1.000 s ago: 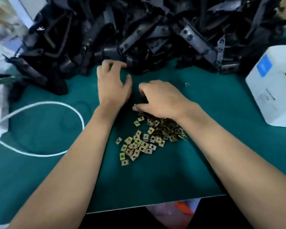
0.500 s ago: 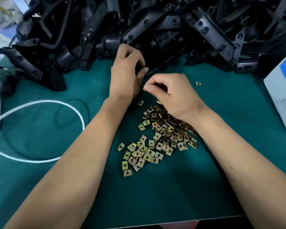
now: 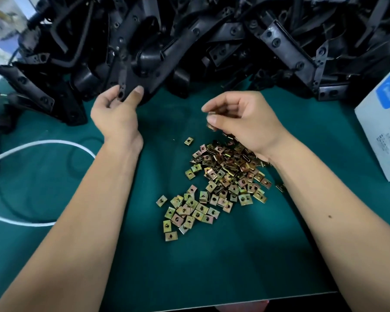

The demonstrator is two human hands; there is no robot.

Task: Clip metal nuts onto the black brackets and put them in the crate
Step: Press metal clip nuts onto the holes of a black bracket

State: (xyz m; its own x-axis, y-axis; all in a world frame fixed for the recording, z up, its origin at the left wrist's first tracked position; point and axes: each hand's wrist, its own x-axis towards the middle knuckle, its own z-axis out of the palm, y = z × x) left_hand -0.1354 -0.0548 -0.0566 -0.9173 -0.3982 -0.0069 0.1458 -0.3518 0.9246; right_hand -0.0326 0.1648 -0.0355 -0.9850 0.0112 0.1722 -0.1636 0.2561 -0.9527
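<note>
Crate not in view. White box [image 3: 383, 134] with blue label at right edge of green mat [image 3: 212, 266], contents hidden from this angle. Loose heap of metal nuts [image 3: 221, 176] at mat centre: small square clips, brass-yellow with iridescent tint, each with a central hole; denser under right wrist, spread thinner toward lower left, one stray nut [image 3: 189, 140] lying apart just above the heap. Large pile of black brackets [image 3: 234, 41] across far side of mat: matte black, flat arms with round holes, some moulded curved sections. Left hand [image 3: 116, 113] gripping lower end of one bracket [image 3: 142, 59], thumb and fingertips curled round its tip, bracket still lying against the pile. Right hand [image 3: 241, 120] raised just above the heap, fingers curled, thumb and forefinger pinching what looks like a single nut [image 3: 211, 114], partly hidden and blurred; possibly more tucked in the palm. White cable [image 3: 43, 144] looping on mat at left, beside left forearm.
</note>
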